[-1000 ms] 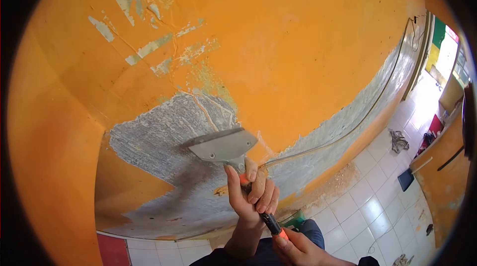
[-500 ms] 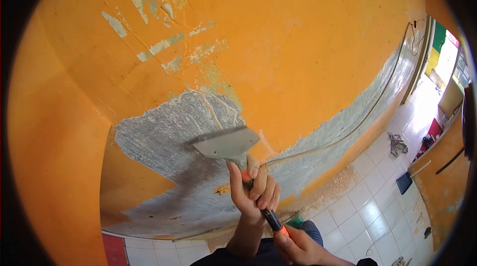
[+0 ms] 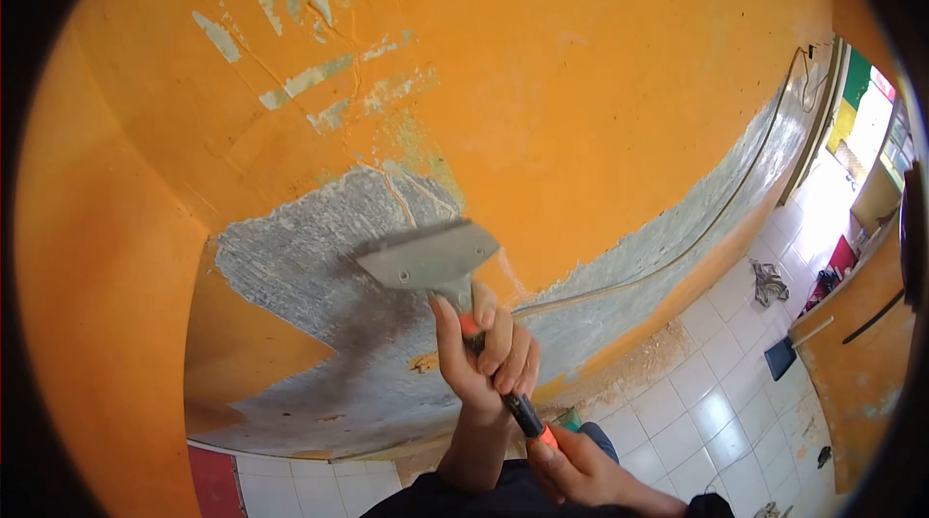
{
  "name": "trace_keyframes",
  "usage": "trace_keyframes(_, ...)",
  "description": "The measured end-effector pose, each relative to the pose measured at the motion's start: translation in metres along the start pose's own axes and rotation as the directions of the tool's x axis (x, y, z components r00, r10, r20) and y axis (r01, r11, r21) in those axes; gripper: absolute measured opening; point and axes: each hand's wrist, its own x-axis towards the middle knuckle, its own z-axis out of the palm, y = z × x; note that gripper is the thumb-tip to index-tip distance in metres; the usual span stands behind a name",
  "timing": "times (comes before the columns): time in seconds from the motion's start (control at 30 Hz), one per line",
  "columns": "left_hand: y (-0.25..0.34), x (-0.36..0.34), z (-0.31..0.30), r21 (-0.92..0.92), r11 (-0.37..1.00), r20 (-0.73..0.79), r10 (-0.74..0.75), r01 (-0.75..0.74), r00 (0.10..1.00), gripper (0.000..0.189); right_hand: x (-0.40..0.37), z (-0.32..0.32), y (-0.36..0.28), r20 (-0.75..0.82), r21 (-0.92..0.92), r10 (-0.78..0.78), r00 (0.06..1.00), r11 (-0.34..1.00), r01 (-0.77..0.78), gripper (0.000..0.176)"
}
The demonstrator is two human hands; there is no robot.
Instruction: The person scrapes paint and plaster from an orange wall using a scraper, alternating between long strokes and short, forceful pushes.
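A wide scraper (image 3: 431, 259) with a flat grey blade head and a black and orange handle is against the wall in the head view. My left hand (image 3: 489, 353) wraps around the handle just below the head, thumb along one side. Lower down, my right hand (image 3: 571, 465) grips the orange end of the same handle. The blade lies over a bare grey patch (image 3: 300, 261), close to the ragged edge of the orange paint (image 3: 600, 131). The blade's edge is partly blurred, so its exact contact with the wall cannot be made out.
A cable (image 3: 668, 271) runs along the lower wall to the right. On the white tiled floor (image 3: 677, 421) lie paint dust, a crumpled cloth (image 3: 769, 283) and a dark dustpan (image 3: 779, 358). An orange counter (image 3: 852, 373) stands at the right, near a bright doorway (image 3: 842, 189).
The scraper and both hands have moved slightly up and left in view, the blade a little higher on the wall. The camera view has shifted slightly too. Both hands keep their grip.
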Motion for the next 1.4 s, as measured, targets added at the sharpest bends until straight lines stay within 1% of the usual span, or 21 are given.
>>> trace_keyframes(0.03,0.000,-0.002,0.001,-0.002,1.000,-0.015,0.004,-0.004,1.000,0.049,-0.002,0.001,0.000,0.005,0.004,0.015,1.000,1.000,-0.015,0.035)
trace_keyframes(0.13,-0.001,0.000,0.005,-0.006,1.000,-0.005,0.009,-0.009,1.000,0.049,-0.004,-0.004,-0.007,0.044,0.000,-0.051,0.998,0.999,0.051,0.036)
trace_keyframes(0.2,-0.005,0.000,0.002,-0.007,1.000,0.020,0.016,-0.016,1.000,0.049,-0.006,-0.005,-0.003,0.027,0.041,0.023,0.999,0.999,-0.024,0.038)
trace_keyframes(0.33,-0.007,0.007,0.010,-0.015,0.998,0.045,0.057,-0.056,0.997,0.049,-0.007,-0.014,-0.011,0.054,0.022,-0.016,0.998,1.000,0.014,0.038)
trace_keyframes(0.4,-0.011,0.001,0.007,-0.015,0.999,0.012,0.048,-0.047,0.999,0.050,-0.013,-0.013,-0.012,0.033,0.039,0.066,0.997,0.997,-0.068,0.038)
trace_keyframes(0.53,-0.011,0.009,0.013,-0.049,0.992,0.047,0.116,-0.114,0.992,0.051,-0.009,-0.022,-0.025,0.074,-0.053,0.020,0.997,0.998,-0.016,0.038)
trace_keyframes(0.6,-0.015,0.010,0.012,-0.049,0.994,0.059,0.103,-0.100,0.993,0.050,-0.013,-0.025,-0.026,0.063,-0.056,0.003,0.998,0.998,0.000,0.037)
trace_keyframes(0.63,-0.018,0.010,0.012,-0.075,0.992,0.068,0.108,-0.103,0.992,0.049,-0.015,-0.023,-0.024,0.040,0.020,0.037,0.999,0.999,-0.037,0.035)
trace_keyframes(0.67,-0.018,0.014,0.012,-0.076,0.991,0.076,0.118,-0.112,0.990,0.049,-0.014,-0.026,-0.027,0.045,0.010,0.032,0.998,0.999,-0.033,0.035)
trace_keyframes(0.73,-0.016,0.018,0.025,-0.072,0.988,0.030,0.136,-0.134,0.990,0.047,-0.015,-0.023,-0.036,-0.035,-0.080,-0.095,0.995,0.993,0.092,0.035)
trace_keyframes(0.8,-0.019,0.016,0.024,-0.066,0.986,0.043,0.158,-0.155,0.987,0.047,-0.021,-0.024,-0.034,-0.046,-0.095,-0.105,0.993,0.990,0.100,0.035)
trace_keyframes(0.87,-0.024,0.012,0.016,-0.103,0.987,0.040,0.130,-0.125,0.991,0.047,-0.016,-0.027,-0.037,-0.057,-0.108,-0.146,0.988,0.984,0.140,0.035)
trace_keyframes(0.93,-0.019,0.022,0.020,-0.110,0.983,0.075,0.155,-0.147,0.985,0.047,-0.014,-0.029,-0.039,-0.058,-0.217,-0.191,0.980,0.961,0.174,0.034)
trace_keyframes(1.07,-0.021,0.019,0.018,-0.138,0.979,0.109,0.166,-0.150,0.980,0.049,-0.015,-0.033,-0.044,-0.020,-0.201,-0.176,0.984,0.965,0.168,0.034)
trace_keyframes(1.13,-0.020,0.026,0.021,-0.140,0.976,0.126,0.182,-0.164,0.975,0.049,-0.018,-0.034,-0.047,0.015,-0.087,-0.107,0.994,0.990,0.108,0.034)
trace_keyframes(1.17,-0.020,0.028,0.022,-0.147,0.974,0.130,0.192,-0.172,0.973,0.049,-0.019,-0.037,-0.050,0.015,-0.087,-0.104,0.994,0.991,0.105,0.034)
trace_keyframes(1.23,-0.022,0.025,0.025,-0.155,0.971,0.125,0.200,-0.179,0.972,0.050,-0.018,-0.040,-0.059,0.062,-0.072,-0.015,0.998,0.997,0.019,0.034)
trace_keyframes(1.27,-0.022,0.024,0.027,-0.164,0.972,0.121,0.191,-0.170,0.974,0.050,-0.019,-0.039,-0.058,0.066,-0.077,-0.013,0.998,0.997,0.018,0.034)
trace_keyframes(1.33,-0.022,0.025,0.025,-0.167,0.971,0.128,0.191,-0.169,0.973,0.051,-0.020,-0.039,-0.055,0.065,-0.076,-0.123,0.990,0.989,0.128,0.033)
trace_keyframes(1.37,-0.025,0.024,0.020,-0.171,0.969,0.132,0.202,-0.178,0.970,0.051,-0.017,-0.041,-0.055,0.070,-0.081,-0.126,0.989,0.988,0.132,0.033)
trace_keyframes(1.4,-0.026,0.024,0.021,-0.176,0.967,0.131,0.210,-0.186,0.969,0.051,-0.015,-0.042,-0.055,0.051,-0.157,-0.104,0.993,0.981,0.111,0.033)
